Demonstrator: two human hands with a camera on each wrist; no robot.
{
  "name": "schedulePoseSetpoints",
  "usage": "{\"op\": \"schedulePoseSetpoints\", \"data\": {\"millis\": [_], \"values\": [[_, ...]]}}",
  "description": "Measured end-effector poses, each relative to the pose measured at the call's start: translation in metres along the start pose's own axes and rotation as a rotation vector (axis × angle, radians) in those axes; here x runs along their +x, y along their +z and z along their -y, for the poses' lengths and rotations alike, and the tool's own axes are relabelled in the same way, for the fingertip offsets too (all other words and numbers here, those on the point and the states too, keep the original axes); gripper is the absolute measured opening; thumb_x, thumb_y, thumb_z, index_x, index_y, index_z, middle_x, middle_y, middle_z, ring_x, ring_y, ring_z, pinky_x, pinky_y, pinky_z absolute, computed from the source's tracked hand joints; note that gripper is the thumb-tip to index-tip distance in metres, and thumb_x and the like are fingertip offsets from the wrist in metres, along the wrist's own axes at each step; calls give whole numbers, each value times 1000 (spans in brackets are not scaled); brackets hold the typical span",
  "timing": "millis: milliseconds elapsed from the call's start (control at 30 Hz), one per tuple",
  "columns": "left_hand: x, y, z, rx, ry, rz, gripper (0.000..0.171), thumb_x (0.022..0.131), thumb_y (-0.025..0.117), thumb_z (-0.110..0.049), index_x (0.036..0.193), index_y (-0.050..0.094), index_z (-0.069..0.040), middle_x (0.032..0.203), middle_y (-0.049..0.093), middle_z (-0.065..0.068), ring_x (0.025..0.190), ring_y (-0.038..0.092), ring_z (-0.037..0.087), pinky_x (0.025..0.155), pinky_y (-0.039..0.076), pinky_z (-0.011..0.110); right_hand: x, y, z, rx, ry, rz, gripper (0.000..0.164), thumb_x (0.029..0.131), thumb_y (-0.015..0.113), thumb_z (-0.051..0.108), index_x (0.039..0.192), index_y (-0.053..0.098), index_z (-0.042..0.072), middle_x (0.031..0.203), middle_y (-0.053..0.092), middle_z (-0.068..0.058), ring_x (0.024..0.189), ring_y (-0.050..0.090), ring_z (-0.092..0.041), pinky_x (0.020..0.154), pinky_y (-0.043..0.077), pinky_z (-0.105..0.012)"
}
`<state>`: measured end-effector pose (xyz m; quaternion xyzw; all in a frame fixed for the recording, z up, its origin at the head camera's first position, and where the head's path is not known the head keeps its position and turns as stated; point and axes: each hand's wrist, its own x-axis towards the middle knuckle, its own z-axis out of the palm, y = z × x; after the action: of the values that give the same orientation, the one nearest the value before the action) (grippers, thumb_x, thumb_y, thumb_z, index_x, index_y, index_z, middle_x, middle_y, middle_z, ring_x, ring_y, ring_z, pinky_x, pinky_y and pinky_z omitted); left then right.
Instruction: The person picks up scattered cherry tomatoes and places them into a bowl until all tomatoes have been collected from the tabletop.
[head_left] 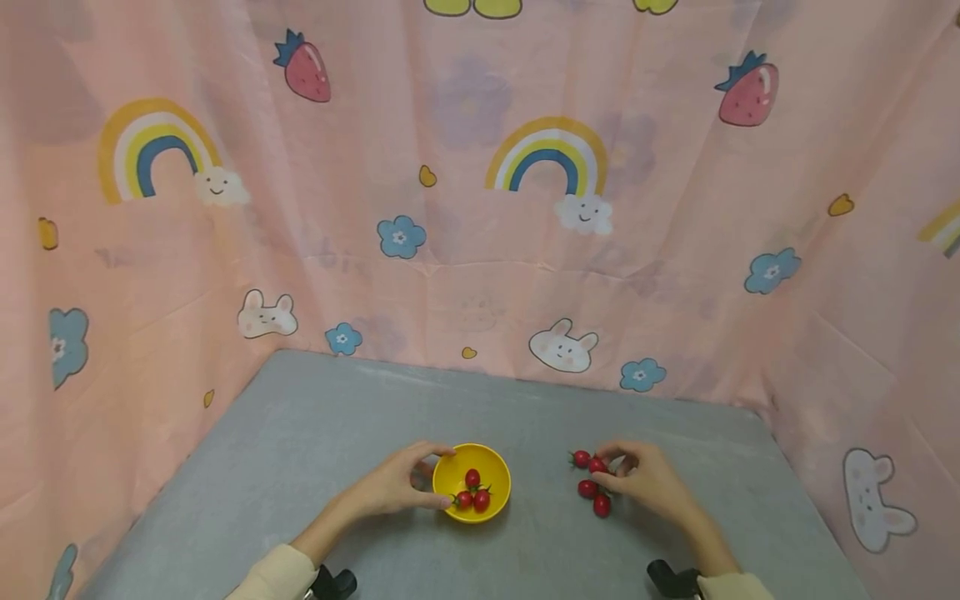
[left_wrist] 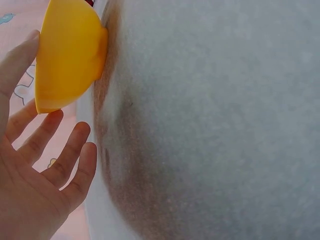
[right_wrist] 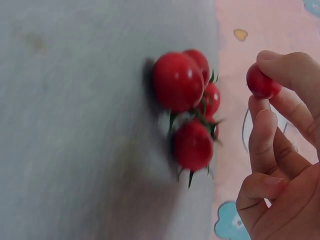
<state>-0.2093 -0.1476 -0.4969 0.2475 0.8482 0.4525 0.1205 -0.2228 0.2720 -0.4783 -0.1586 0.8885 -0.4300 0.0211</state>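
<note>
My left hand [head_left: 401,482] holds a small yellow bowl [head_left: 492,465] by its side, thumb and forefinger at the rim. Inside the bowl lie three red cherry tomatoes [head_left: 482,500]. In the left wrist view the bowl [left_wrist: 70,55] appears from the side, with the other fingers spread below it. My right hand [head_left: 651,482] pinches one cherry tomato [right_wrist: 261,82] between thumb and fingers, as the right wrist view shows. Just beside that hand, several more cherry tomatoes [right_wrist: 177,82] sit bunched on the table, some with green stems.
A grey cloth-like surface covers the table [head_left: 337,408]. Behind it and at both sides hangs a pink curtain [head_left: 465,317] printed with rainbows, rabbits, flowers and strawberries. Bare grey surface lies between the bowl and the loose tomatoes. Each wrist carries a black camera mount [head_left: 672,579].
</note>
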Motion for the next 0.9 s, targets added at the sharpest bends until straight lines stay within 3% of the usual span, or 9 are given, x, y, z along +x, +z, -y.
{"op": "schedulePoseSetpoints", "data": {"millis": [400, 900], "values": [[0, 0, 0, -5, -6, -2, 64, 86, 84, -32, 141, 57, -17, 140, 54, 2, 105, 58, 19, 86, 54, 35, 22, 18, 19, 6, -8, 35, 25, 84, 85, 17, 104, 73, 8, 82, 63, -4, 66, 55, -19, 50, 44, -28], [1, 1, 1, -11, -8, -2, 64, 86, 84, -32, 142, 57, -16, 141, 54, 3, 106, 59, 19, 86, 54, 35, 40, 45, 40, 16, -155, 94, 22, 85, 85, 14, 103, 74, 12, 96, 69, 4, 74, 60, -19, 61, 52, -28]]}}
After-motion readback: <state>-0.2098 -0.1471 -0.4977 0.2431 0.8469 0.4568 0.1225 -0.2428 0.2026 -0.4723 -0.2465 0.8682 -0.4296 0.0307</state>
